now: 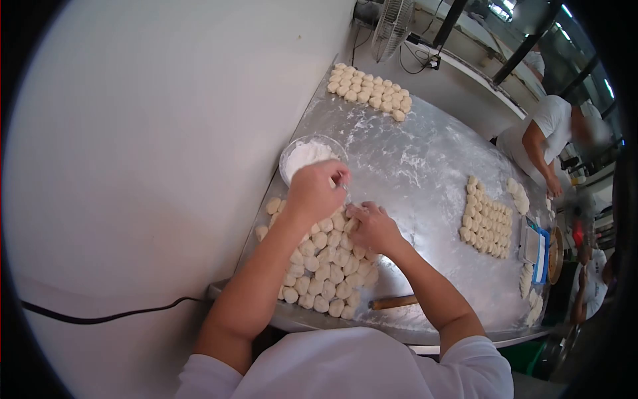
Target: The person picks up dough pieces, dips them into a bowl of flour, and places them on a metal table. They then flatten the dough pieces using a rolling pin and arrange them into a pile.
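Left hand, mine (320,191): one, fingers curled well in, raised at the near rim of the flour bowl; whether anything is pinched in it, I cannot tell
Right hand, mine (373,228): one, fingers bent, set at the upper right edge of the near dough pieces; whether it grips one, I cannot tell
Near dough pieces (325,272): many, small, rounded, packed closely on the metal table (425,199) in front of me, some hidden under my forearm and hands
Flour bowl (284,154): one, clear, holding white flour (308,153), just beyond my near dough pieces, by the wall
Rolling pin (392,302): one, wooden, lying near the table's front edge, partly behind my right forearm
Far dough batch (369,91): rows, at the table's far end
Right-side dough batch (486,219): rows, well apart from mine
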{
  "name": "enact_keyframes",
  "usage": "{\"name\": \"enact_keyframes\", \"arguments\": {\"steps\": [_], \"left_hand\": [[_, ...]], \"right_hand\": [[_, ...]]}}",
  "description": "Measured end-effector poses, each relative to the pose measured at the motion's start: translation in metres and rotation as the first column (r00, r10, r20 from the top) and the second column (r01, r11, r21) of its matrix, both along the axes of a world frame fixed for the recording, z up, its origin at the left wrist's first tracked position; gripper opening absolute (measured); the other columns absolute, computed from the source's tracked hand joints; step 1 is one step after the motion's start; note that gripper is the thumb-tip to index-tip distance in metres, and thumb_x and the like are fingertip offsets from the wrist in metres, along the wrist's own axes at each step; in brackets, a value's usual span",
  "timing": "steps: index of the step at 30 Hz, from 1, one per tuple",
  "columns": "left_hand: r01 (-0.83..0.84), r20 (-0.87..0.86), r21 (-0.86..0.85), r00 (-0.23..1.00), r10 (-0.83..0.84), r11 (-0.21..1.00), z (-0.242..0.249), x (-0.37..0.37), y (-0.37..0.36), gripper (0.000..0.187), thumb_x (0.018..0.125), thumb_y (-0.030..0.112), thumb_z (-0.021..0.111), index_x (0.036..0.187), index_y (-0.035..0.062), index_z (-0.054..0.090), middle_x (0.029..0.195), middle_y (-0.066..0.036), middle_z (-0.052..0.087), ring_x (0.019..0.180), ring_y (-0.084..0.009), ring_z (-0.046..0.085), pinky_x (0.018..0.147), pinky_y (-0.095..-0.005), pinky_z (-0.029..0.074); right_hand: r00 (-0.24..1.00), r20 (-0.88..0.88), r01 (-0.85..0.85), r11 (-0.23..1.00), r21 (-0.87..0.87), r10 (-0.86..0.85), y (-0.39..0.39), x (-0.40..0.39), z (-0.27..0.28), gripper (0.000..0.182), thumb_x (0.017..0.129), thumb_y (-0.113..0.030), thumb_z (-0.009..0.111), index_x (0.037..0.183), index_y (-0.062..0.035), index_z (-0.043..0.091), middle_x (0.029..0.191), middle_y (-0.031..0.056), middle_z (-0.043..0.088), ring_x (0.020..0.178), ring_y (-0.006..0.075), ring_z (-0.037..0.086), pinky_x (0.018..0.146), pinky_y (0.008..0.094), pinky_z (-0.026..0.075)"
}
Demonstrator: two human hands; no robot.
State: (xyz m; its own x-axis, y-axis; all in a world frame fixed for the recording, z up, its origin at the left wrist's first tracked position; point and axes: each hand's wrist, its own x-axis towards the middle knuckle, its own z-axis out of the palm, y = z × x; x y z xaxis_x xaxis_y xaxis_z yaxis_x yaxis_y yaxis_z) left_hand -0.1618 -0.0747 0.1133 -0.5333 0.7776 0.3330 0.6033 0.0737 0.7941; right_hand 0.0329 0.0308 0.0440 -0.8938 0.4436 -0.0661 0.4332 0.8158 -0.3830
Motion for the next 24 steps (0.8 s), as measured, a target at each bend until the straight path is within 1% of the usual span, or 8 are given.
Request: {"name": "enact_keyframes", "arguments": {"steps": [2, 6, 9, 10, 13, 16, 20, 24], "left_hand": [[-0.073, -0.038, 0.088, 0.996, 0.076, 0.994, -0.004, -0.014, -0.005, 0.008, 0.089, 0.012, 0.076, 0.096, 0.0074, 0.077, 0.080, -0.010, 0.076, 0.058, -0.0205, 0.064, 0.057, -0.0347, 0.051], [-0.200, -0.060, 0.076, 0.977, 0.204, 0.977, 0.006, -0.031, -0.009, 0.012, 0.093, 0.017, 0.076, 0.096, 0.0054, 0.077, 0.076, -0.010, 0.075, 0.052, -0.0180, 0.060, 0.053, -0.0336, 0.048], [-0.214, -0.050, 0.074, 0.975, 0.218, 0.974, 0.011, -0.032, -0.012, 0.013, 0.093, 0.018, 0.077, 0.096, 0.0054, 0.077, 0.076, -0.010, 0.075, 0.054, -0.0179, 0.061, 0.054, -0.0342, 0.048], [-0.185, -0.053, 0.054, 0.981, 0.188, 0.981, 0.012, -0.028, -0.012, 0.013, 0.092, 0.018, 0.077, 0.096, 0.0056, 0.077, 0.076, -0.009, 0.075, 0.056, -0.0183, 0.062, 0.056, -0.0343, 0.049], [-0.090, -0.053, 0.003, 0.995, 0.090, 0.996, 0.011, -0.014, -0.006, 0.013, 0.092, 0.019, 0.077, 0.097, 0.0064, 0.077, 0.077, -0.009, 0.075, 0.061, -0.0198, 0.065, 0.060, -0.0349, 0.052], [0.011, -0.043, -0.073, 0.999, -0.014, 0.997, 0.006, 0.004, -0.003, 0.012, 0.091, 0.018, 0.077, 0.097, 0.0075, 0.078, 0.079, -0.009, 0.075, 0.066, -0.0219, 0.068, 0.065, -0.0356, 0.055], [0.108, -0.035, -0.181, 0.993, -0.116, 0.978, 0.000, 0.021, 0.000, 0.011, 0.090, 0.017, 0.076, 0.097, 0.0088, 0.078, 0.082, -0.009, 0.076, 0.070, -0.0244, 0.070, 0.068, -0.0370, 0.056], [0.186, -0.031, -0.250, 0.979, -0.200, 0.950, -0.005, 0.036, 0.001, 0.011, 0.090, 0.019, 0.076, 0.098, 0.0108, 0.078, 0.083, -0.008, 0.076, 0.071, -0.0259, 0.070, 0.070, -0.0392, 0.055]], "right_hand": [[0.995, 0.091, -0.029, 0.999, 0.018, 0.027, -0.004, -0.010, -0.004, 0.052, 0.081, -0.019, 0.072, 0.132, -0.0121, 0.068, 0.122, 0.0238, 0.063, 0.111, 0.0442, 0.065, 0.095, 0.0496, 0.056], [0.997, -0.035, 0.071, 0.996, -0.047, -0.073, 0.015, -0.001, -0.029, 0.045, 0.083, -0.012, 0.067, 0.128, -0.0100, 0.070, 0.120, 0.0250, 0.063, 0.109, 0.0442, 0.065, 0.097, 0.0472, 0.055], [0.984, -0.027, 0.172, 0.981, -0.090, -0.176, 0.032, 0.021, -0.035, 0.045, 0.084, -0.013, 0.066, 0.129, -0.0114, 0.070, 0.120, 0.0263, 0.062, 0.108, 0.0441, 0.065, 0.094, 0.0476, 0.057], [0.968, 0.003, 0.250, 0.961, -0.115, -0.251, 0.033, 0.029, -0.034, 0.046, 0.085, -0.015, 0.067, 0.130, -0.0096, 0.069, 0.119, 0.0271, 0.062, 0.108, 0.0433, 0.065, 0.095, 0.0470, 0.056], [0.949, 0.092, 0.313, 0.936, -0.158, -0.302, 0.028, 0.059, -0.019, 0.046, 0.085, -0.016, 0.069, 0.130, -0.0092, 0.068, 0.119, 0.0271, 0.062, 0.108, 0.0436, 0.065, 0.096, 0.0474, 0.056], [0.968, 0.112, 0.241, 0.950, -0.199, -0.222, 0.009, 0.091, -0.019, 0.047, 0.086, -0.018, 0.070, 0.132, -0.0086, 0.067, 0.119, 0.0270, 0.061, 0.108, 0.0444, 0.066, 0.096, 0.0477, 0.055], [0.953, 0.157, 0.287, 0.937, -0.197, -0.259, -0.024, 0.125, -0.012, 0.052, 0.086, -0.022, 0.074, 0.136, -0.0103, 0.065, 0.122, 0.0247, 0.060, 0.106, 0.0433, 0.067, 0.094, 0.0474, 0.056], [0.910, 0.262, 0.370, 0.914, -0.165, -0.321, -0.041, 0.149, -0.002, 0.042, 0.088, -0.020, 0.071, 0.128, -0.0120, 0.067, 0.119, 0.0245, 0.061, 0.100, 0.0448, 0.068, 0.091, 0.0497, 0.057]]}}
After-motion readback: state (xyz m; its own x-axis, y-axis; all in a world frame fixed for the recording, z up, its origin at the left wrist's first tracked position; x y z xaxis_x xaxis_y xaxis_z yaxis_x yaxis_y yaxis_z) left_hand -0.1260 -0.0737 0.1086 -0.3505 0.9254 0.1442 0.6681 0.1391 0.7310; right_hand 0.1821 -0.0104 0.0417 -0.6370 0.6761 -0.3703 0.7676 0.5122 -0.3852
